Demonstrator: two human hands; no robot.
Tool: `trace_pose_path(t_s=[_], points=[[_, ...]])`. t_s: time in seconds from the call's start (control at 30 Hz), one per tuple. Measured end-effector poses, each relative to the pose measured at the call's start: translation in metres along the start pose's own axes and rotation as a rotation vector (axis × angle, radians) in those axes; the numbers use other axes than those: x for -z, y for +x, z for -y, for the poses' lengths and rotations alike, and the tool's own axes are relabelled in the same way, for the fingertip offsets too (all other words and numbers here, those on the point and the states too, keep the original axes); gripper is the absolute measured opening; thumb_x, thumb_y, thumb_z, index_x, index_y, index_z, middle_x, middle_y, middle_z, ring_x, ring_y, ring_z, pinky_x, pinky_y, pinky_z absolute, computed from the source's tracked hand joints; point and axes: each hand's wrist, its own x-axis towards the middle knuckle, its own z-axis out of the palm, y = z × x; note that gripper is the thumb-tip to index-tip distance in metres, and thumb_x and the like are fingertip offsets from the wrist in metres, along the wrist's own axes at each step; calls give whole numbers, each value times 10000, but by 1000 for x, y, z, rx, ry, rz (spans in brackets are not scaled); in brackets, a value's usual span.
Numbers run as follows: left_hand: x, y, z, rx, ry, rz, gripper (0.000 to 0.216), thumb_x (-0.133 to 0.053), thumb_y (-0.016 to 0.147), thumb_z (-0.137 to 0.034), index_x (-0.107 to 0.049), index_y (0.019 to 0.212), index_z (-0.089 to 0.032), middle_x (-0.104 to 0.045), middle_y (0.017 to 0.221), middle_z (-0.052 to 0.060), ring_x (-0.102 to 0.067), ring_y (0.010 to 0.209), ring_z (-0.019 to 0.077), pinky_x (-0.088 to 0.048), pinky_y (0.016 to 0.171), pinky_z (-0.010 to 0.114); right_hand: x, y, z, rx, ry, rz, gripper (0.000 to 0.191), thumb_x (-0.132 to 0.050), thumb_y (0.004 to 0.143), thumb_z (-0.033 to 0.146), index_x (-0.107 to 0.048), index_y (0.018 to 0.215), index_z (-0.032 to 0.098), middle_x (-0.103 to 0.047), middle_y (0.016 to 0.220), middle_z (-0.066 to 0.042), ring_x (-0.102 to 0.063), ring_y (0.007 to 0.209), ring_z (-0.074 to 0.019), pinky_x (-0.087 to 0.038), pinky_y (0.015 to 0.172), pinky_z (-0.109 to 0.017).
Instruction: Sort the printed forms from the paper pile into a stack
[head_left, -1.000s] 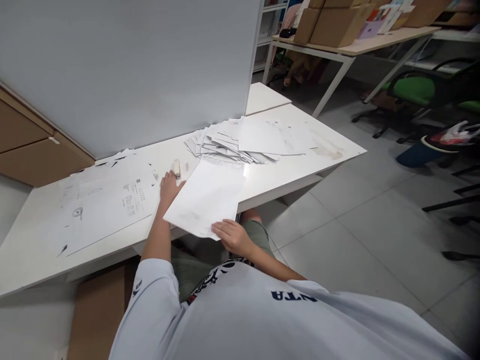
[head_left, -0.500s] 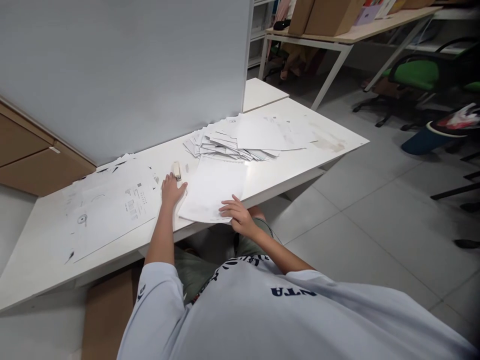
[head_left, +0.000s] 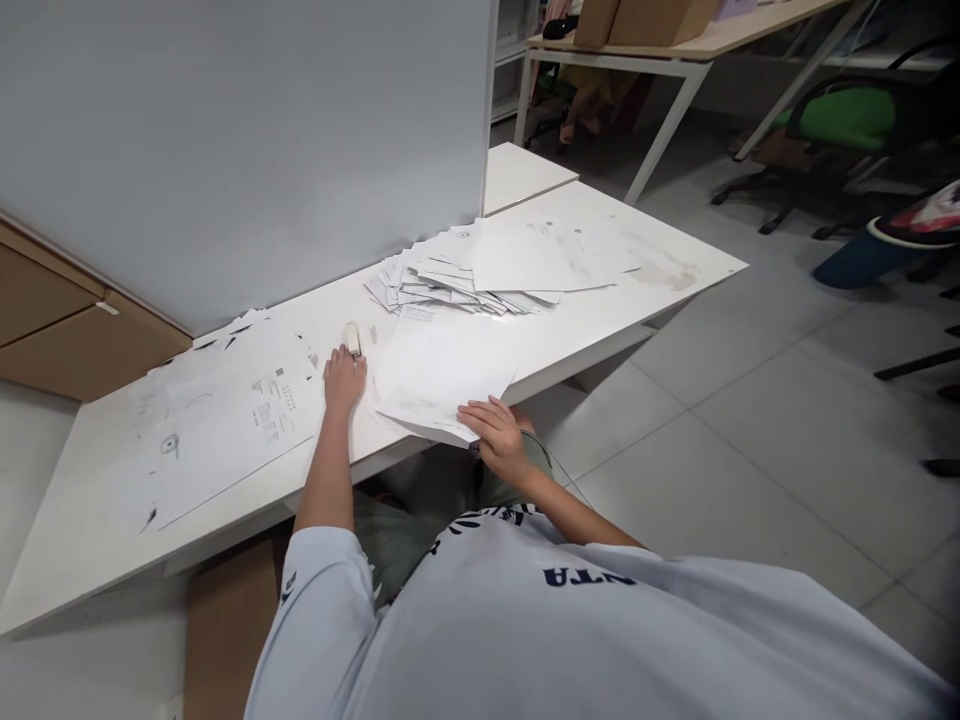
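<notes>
My right hand (head_left: 496, 435) grips the near corner of a thin stack of white sheets (head_left: 442, 370) lying at the front edge of the white desk (head_left: 660, 275). My left hand (head_left: 343, 380) rests on the desk with its fingers reaching the small cream stapler (head_left: 352, 338); whether they close round it I cannot make out. A fanned heap of printed papers (head_left: 480, 265) lies behind the stack. A spread of larger printed sheets (head_left: 225, 410) covers the desk to the left of my left hand.
A grey partition panel (head_left: 247, 140) stands along the desk's back edge. A second table with cardboard boxes (head_left: 660, 20) is at the far right, and green office chairs (head_left: 847, 115) stand on the tiled floor. A brown cabinet (head_left: 60, 330) is at the left.
My right hand has pulled the stack from hanging over the edge to lie further right on the desk. My left hand has crept forward to the stapler.
</notes>
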Motion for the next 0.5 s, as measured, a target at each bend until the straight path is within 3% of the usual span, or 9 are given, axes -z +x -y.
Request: trace_pose_path(t_s=[0.27,0.5], points=[[0,3,-1,-2,-18,-9,626,-278,966,-409,-420,1468,-63,-354,1585,176,-245,1506,302,-183,1239,472,-15,4,-21,17,39,208,479,-369,891,59,-664,1229,229,-666,1296,-83,-487,1366,-228,-371,1155,-570],[4,5,-1,9,9,13,633,-281,966,-414,-400,1488,-77,-336,1597,163,-249,1504,303,-208,1231,476,-8,-14,-30,67,-32,325,637,-341,889,42,-422,1497,215,-436,1541,-102,-317,1478,-237,-295,1192,-577]])
